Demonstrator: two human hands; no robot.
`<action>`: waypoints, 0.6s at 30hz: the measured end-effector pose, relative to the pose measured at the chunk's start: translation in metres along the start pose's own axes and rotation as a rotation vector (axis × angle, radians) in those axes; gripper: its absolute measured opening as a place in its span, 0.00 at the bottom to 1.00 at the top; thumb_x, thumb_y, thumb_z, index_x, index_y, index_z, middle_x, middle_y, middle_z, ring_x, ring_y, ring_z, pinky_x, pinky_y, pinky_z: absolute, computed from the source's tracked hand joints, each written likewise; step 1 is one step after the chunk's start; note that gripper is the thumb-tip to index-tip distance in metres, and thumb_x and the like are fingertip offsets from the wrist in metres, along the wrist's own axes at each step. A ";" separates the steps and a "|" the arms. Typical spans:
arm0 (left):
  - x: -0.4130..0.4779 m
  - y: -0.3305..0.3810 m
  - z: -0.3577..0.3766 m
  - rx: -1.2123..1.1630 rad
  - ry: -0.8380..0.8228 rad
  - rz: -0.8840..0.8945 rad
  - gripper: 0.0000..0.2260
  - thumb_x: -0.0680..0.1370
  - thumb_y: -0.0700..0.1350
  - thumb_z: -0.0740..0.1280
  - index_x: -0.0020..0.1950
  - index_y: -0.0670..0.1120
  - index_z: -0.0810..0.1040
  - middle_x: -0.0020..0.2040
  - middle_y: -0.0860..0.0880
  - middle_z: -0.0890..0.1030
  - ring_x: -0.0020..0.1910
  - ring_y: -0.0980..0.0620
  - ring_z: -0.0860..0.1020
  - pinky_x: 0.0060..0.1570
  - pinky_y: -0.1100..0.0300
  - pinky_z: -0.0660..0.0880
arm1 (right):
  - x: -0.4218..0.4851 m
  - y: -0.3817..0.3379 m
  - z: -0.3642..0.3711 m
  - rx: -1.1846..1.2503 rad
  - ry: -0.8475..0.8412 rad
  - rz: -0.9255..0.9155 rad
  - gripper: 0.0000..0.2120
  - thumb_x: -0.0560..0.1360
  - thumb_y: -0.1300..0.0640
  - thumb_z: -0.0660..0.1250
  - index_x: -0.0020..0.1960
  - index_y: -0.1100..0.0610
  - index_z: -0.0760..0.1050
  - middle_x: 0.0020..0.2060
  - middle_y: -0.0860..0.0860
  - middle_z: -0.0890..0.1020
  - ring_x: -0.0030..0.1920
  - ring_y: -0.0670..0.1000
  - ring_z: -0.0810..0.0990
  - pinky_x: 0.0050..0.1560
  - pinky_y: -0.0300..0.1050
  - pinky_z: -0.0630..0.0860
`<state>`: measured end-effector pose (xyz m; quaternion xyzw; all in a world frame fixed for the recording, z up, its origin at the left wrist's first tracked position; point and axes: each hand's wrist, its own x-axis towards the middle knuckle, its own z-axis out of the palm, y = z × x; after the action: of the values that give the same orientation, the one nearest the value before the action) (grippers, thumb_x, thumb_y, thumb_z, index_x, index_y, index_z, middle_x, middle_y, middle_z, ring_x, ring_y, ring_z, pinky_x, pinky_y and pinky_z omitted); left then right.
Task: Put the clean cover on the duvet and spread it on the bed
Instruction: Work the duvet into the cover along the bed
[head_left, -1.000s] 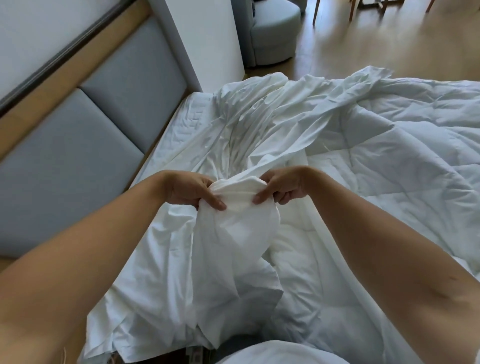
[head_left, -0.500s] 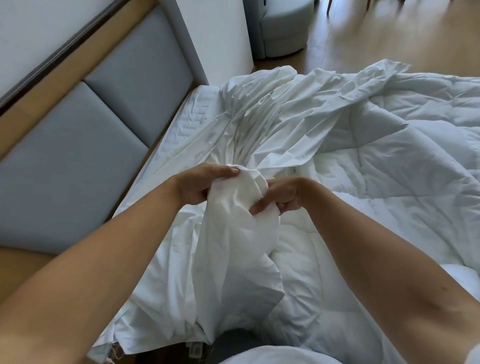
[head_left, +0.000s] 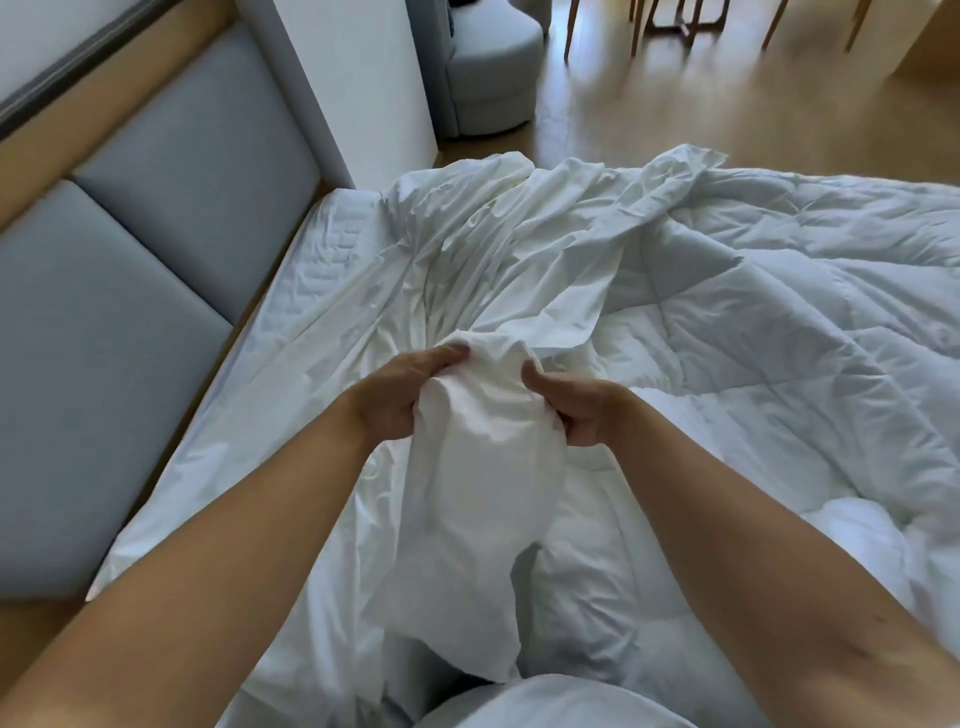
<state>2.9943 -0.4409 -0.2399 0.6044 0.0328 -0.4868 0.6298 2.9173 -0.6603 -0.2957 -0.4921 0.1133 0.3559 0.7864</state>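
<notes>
Head view: a bunched corner of the cover (head_left: 483, 457) is gripped between both hands and held raised above the bed (head_left: 332, 244). The left hand (head_left: 397, 397) is curled round the bunch's left side, with its fingers (head_left: 441, 358) pinching the top fold. The right hand (head_left: 579, 410) is closed on the right side, with its thumb pressed into the cloth. Below the fingers the cover hangs as a loose tube. Beyond the fingers the rest of it is fanned out in creases across the bed. The quilted duvet (head_left: 779, 338) lies to the right of the fingers and close by them, mostly bare.

The step in hand is judged to be the fitting of a cover corner, early in the task, since most of the duvet is uncovered and nothing is spread. The cover is the only container here. Whether a duvet corner is inside the gripped bunch cannot be told, as the cloth hides it. For the next move a firm pinch through the cloth would be called for, so that any corner inside is held seated while the cover is drawn along the duvet to the right of the fingers. With a slack grip the filling could slip back out.
</notes>
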 end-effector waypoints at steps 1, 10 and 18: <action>0.005 -0.002 0.006 -0.027 -0.004 0.014 0.22 0.80 0.53 0.69 0.69 0.40 0.78 0.65 0.37 0.80 0.64 0.41 0.79 0.64 0.47 0.77 | -0.003 0.001 -0.001 -0.044 -0.089 -0.011 0.31 0.60 0.39 0.81 0.58 0.52 0.83 0.53 0.51 0.86 0.55 0.51 0.84 0.54 0.49 0.81; 0.003 -0.008 0.003 0.435 -0.316 -0.117 0.18 0.72 0.39 0.76 0.62 0.44 0.83 0.63 0.40 0.82 0.63 0.42 0.80 0.60 0.51 0.79 | -0.015 0.004 -0.005 -0.094 0.098 0.006 0.15 0.71 0.43 0.75 0.46 0.55 0.82 0.28 0.47 0.73 0.25 0.43 0.66 0.25 0.36 0.66; 0.026 -0.008 0.013 0.039 0.105 0.053 0.13 0.77 0.46 0.72 0.58 0.40 0.83 0.58 0.38 0.84 0.52 0.42 0.84 0.55 0.48 0.81 | -0.020 0.002 -0.015 -0.148 -0.071 0.039 0.34 0.52 0.46 0.87 0.54 0.57 0.84 0.49 0.53 0.86 0.49 0.51 0.85 0.48 0.47 0.83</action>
<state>2.9956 -0.4646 -0.2583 0.6418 0.0404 -0.4381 0.6281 2.9039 -0.6816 -0.2942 -0.5335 0.0681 0.3957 0.7444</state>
